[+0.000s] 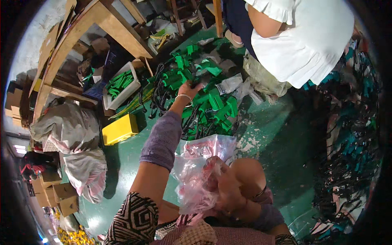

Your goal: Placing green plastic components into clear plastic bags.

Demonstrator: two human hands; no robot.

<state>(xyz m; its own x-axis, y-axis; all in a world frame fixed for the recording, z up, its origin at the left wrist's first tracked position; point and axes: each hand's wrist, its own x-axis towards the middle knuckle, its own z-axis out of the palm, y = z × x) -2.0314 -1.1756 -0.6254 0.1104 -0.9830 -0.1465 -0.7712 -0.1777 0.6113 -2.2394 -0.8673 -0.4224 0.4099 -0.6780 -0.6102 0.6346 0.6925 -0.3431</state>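
**One hand in the green pile, one hand on a clear bag**

The right hand (228, 188) has its grip bunched around a crinkly clear bag (194, 175) with pink showing on it. The bag is beside the person's bent knee (247, 173), between the body and the pile. The left hand (190, 88) reaches out to a pile of green plastic parts (214, 100). Its fingers touch the pile, but I cannot tell if its grip is pinching a part or is spread.

The pile lies on the green floor (126, 163). Black cords (157, 100) are mixed in with it, and small white bits (249, 143) are scattered near its right edge. Left of the pile is a white tray (122, 96) with thin green strips (119, 83) inside. A yellow box (119, 129) sits near the tray's bottom corner. Lumpy sacks (69, 124) stand toward the floor's left edge. A big dark heap (347, 134) covers the floor's right edge. Another person in white (302, 41) is just past the pile.
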